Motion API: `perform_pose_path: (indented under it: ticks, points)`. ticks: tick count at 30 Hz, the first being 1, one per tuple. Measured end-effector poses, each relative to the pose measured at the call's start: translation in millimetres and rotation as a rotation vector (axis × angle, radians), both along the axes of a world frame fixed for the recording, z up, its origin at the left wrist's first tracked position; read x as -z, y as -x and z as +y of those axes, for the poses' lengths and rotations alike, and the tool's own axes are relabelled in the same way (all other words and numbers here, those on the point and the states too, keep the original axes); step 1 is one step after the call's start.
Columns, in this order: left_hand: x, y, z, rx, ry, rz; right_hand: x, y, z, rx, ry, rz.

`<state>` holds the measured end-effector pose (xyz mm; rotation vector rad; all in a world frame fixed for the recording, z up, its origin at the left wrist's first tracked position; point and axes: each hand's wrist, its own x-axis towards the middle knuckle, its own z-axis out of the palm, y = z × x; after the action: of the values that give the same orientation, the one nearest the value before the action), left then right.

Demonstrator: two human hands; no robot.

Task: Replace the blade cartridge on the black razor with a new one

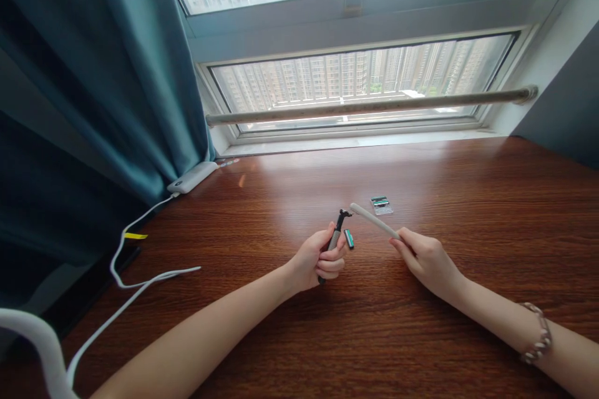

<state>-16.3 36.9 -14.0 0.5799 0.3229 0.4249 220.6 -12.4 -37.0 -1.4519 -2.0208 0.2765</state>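
**Steady grip on one side, light strokes on the other**

Most likely busy with working the tip of a slim pale rod [374, 219] at the black connector [345, 214] of a razor handle [334, 240]. For a good result, brace the razor handle firmly and move only the rod, in short, gentle strokes. Better to roll the razor handle a little for access than to press harder, at the risk of a slip or strain on the connector.

Left hand [322, 262]: fingers wrapped round the razor handle, with the thumb along it, the butt below the little finger and the connector well clear above the thumb tip. Right hand [428, 259]: thumb and fingers pinched on the near end of the rod, with the far tip just beside the connector; touching or apart, impossible to tell.

Just right of the left fingertips, on the desk [262, 318]: a loose green-and-black blade cartridge [349, 239]. Worth keeping knuckles off its edge. Beyond the right fingers and slightly left of them: a clear cartridge case [384, 209].
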Motion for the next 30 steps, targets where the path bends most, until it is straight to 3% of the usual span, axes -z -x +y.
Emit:
perform_pose_path:
  ticks: [9, 20, 30]
  points:
    - [-2.4, -2.0, -0.4, 0.026, 0.112, -0.059, 0.6, -1.2, -0.6, 0.004, -0.067, -0.057]
    - [-2.1, -10.7, -8.2, -0.057, -0.081, 0.003, 2.1, -0.8, -1.6, -0.032, -0.098, -0.187]
    - [-3.0, -11.0, -11.8, -0.107, -0.189, 0.066, 1.9, 0.7, -3.0, 0.041, -0.133, -0.221]
